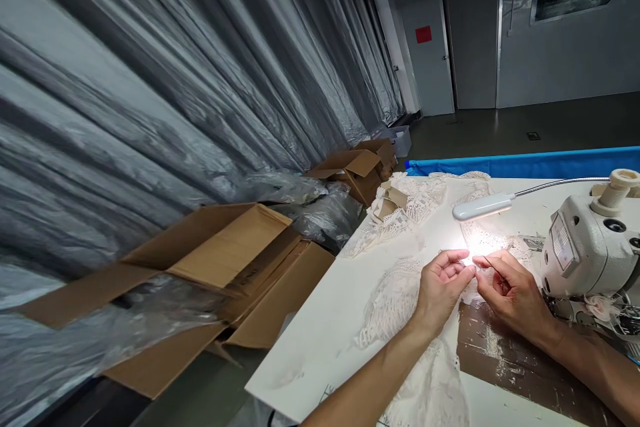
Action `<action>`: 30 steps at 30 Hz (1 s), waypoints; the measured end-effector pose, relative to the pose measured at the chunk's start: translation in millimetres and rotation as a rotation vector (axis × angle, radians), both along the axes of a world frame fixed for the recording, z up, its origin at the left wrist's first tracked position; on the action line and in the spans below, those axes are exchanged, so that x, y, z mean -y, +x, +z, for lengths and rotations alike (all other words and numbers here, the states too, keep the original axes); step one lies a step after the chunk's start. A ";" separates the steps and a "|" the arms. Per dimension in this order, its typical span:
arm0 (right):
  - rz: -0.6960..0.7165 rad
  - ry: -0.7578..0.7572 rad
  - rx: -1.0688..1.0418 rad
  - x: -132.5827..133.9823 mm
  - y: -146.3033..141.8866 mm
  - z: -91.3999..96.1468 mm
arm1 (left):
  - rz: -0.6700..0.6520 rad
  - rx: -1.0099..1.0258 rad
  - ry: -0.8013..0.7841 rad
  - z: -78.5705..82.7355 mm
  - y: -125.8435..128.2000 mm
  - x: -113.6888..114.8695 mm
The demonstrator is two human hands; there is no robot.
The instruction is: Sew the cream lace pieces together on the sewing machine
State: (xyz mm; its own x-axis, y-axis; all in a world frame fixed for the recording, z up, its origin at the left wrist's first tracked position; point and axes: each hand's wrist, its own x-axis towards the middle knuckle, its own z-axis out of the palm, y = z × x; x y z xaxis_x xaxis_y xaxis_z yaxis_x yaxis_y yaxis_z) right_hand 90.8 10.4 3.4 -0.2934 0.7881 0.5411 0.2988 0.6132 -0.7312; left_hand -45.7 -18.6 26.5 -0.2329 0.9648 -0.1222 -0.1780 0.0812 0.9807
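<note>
Under the bright lamp, my left hand (443, 287) and my right hand (515, 293) meet fingertip to fingertip. Both are closed in a pinch on a piece of white lace fabric (471, 292), part of which hangs below the fingers. Glare washes out the exact spot where they grip. A thin dark line shows by my right index finger; I cannot tell what it is. More white lace (395, 297) lies spread on the table beside my left wrist and runs under that forearm. To the right of my right hand stands a white sewing machine (590, 247).
A lamp (483, 207) on a bendable neck hangs just above my hands. Lace pieces (425, 200) and a small cardboard piece (393, 199) lie at the white table's (310, 347) far left corner. Brown tape covers the surface below my right hand. Open cardboard boxes (235, 247) stand left.
</note>
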 end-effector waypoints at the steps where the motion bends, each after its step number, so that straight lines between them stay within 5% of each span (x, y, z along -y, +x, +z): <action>1: 0.006 -0.019 0.001 -0.7 -0.2 -0.2 | -0.012 -0.024 0.013 -1.0 -0.3 -0.2; 7: -0.018 -0.317 -0.002 -9.9 -0.2 -1.2 | -0.077 -0.137 0.069 -5.4 -1.8 -1.8; 14: 0.047 -0.450 0.044 -11.9 1.5 2.6 | -0.083 -0.171 0.091 -6.7 -1.7 -0.3; 30: 0.061 -0.380 0.063 -8.5 3.9 0.3 | -0.086 -0.192 0.070 0.5 -4.3 -0.2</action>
State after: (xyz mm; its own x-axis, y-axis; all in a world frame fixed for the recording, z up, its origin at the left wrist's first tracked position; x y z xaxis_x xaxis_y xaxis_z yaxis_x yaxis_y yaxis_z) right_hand 94.7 18.9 3.7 -0.3690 0.9091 0.1933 0.3219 0.3202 -0.8910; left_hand -50.0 -18.4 27.1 -0.1617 0.9867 -0.0152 0.0172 0.0182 0.9997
